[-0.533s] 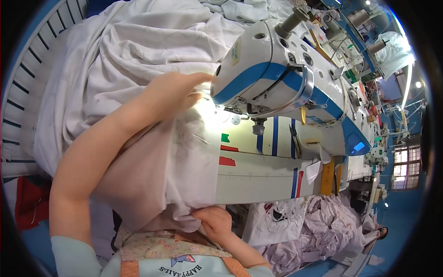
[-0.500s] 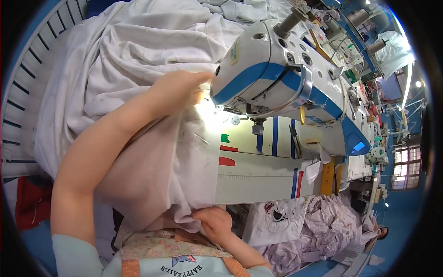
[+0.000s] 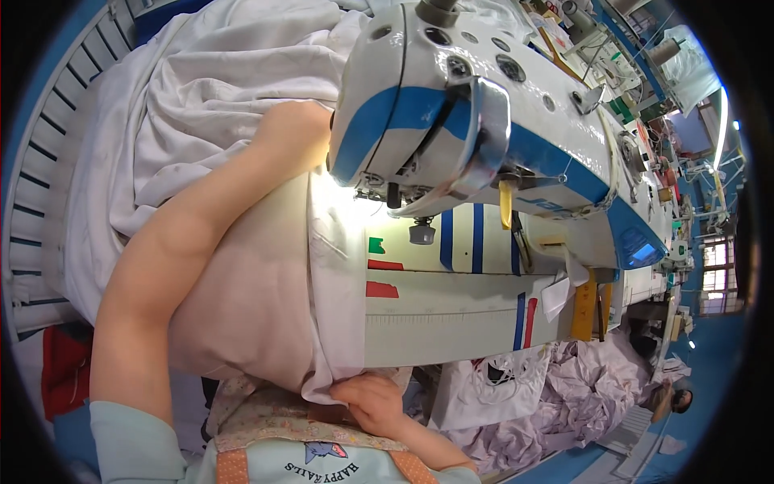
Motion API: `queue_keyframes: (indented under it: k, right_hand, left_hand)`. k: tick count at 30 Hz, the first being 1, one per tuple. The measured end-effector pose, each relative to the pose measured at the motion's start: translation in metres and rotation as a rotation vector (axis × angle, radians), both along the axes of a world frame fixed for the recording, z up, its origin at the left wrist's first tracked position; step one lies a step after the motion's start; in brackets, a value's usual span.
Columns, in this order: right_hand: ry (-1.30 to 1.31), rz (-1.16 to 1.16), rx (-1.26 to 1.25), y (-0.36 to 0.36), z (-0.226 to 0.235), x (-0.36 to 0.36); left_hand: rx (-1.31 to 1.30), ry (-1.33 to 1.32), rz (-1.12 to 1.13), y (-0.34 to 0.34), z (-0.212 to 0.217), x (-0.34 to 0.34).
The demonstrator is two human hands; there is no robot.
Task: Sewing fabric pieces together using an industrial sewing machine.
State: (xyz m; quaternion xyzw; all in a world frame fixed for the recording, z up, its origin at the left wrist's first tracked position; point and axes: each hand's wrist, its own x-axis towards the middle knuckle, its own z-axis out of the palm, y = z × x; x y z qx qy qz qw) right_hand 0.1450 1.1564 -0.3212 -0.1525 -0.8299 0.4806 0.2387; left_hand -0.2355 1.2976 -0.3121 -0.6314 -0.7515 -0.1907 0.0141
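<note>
A white and blue sewing machine [image 3: 556, 129] stands in front of me, its lamp lighting the needle area. A large pale cloth [image 3: 250, 298] runs from the machine head down over my lap, with a folded strip along its right edge. My left hand [image 3: 305, 133] lies on the cloth beside the needle area; the machine head and the glare hide its fingers. Down at the table's front edge, my right hand [image 3: 372, 402] pinches the lower end of the folded strip, fingers closed on it.
Thread snips [image 3: 522, 242] lie on the machine bed. Coloured tape strips and a ruler scale mark the table [image 3: 443, 323]. Bunched cloth [image 3: 218, 89] fills the left side by a slatted white rack [image 3: 36, 185]. Below the table hang a white bag [image 3: 488, 395] and crumpled pinkish cloth [image 3: 580, 387].
The machine appears larger and nearer as the view shifts. The cloth between my hands has become straighter and smoother. My left hand has gone further behind the machine head; my right hand keeps its hold.
</note>
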Motion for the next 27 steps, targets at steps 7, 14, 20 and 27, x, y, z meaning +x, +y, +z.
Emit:
queue_keyframes:
  k: [7,14,20,27]
  right_hand:
    - [0.007,0.001,-0.035,0.0,0.0,-0.001]
    - [-0.021,-0.011,-0.033,-0.004,0.007,0.0]
    - [-0.017,-0.055,-0.015,-0.008,0.017,0.005]
    - [-0.011,-0.034,0.014,-0.011,0.023,0.009]
  left_hand:
    - [-0.059,-0.17,-0.011,0.0,0.029,0.007]
    - [-0.202,-0.279,0.413,0.001,0.056,-0.012]
    - [-0.188,-0.198,0.226,-0.137,0.095,0.028]
    - [-0.029,-0.053,0.599,-0.275,0.048,0.039]
